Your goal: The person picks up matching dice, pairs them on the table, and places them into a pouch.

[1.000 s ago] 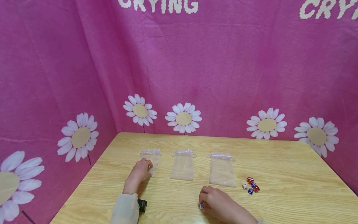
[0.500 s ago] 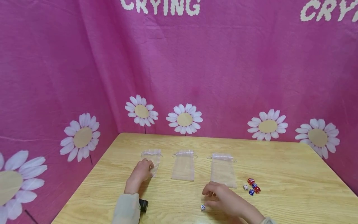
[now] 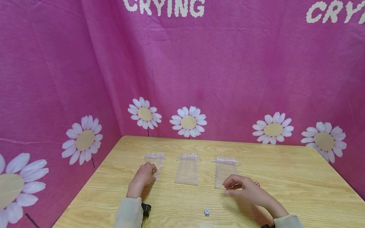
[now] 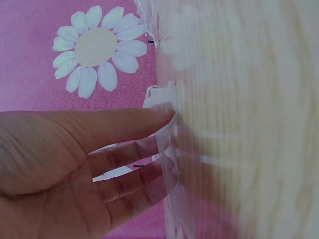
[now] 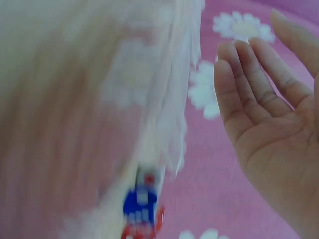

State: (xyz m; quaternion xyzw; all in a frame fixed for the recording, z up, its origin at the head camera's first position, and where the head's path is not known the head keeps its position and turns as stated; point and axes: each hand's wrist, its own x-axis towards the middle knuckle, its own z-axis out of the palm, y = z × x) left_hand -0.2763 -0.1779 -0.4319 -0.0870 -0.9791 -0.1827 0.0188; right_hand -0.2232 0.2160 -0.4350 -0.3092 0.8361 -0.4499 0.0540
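My left hand [image 3: 144, 176] rests its fingertips on the leftmost sheer drawstring bag [image 3: 158, 162], which lies flat on the table. Its thumb [image 4: 134, 122] and fingers are extended against the thin fabric in the left wrist view. Holding nothing, my right hand [image 3: 246, 188] hovers over the near part of the rightmost drawstring bag [image 3: 221, 171], fingers loosely bent. A white die [image 3: 207, 212] with blue pips sits alone near the front. Behind the right hand, one red die [image 3: 257, 184] peeks out; a blurred blue die [image 5: 140, 204] and white die [image 5: 149, 175] appear in the right wrist view.
Between the two outer bags lies a middle drawstring bag [image 3: 186, 171]. All of them are on a light wooden table [image 3: 299, 177]. A pink curtain [image 3: 228, 69] printed with daisies stands behind and to the left. A black wrist device [image 3: 146, 209] is on the left wrist.
My right hand has let go of the white die, leaving it on the table, and has moved right and away from me, covering most of the dice cluster. The left hand stays put.
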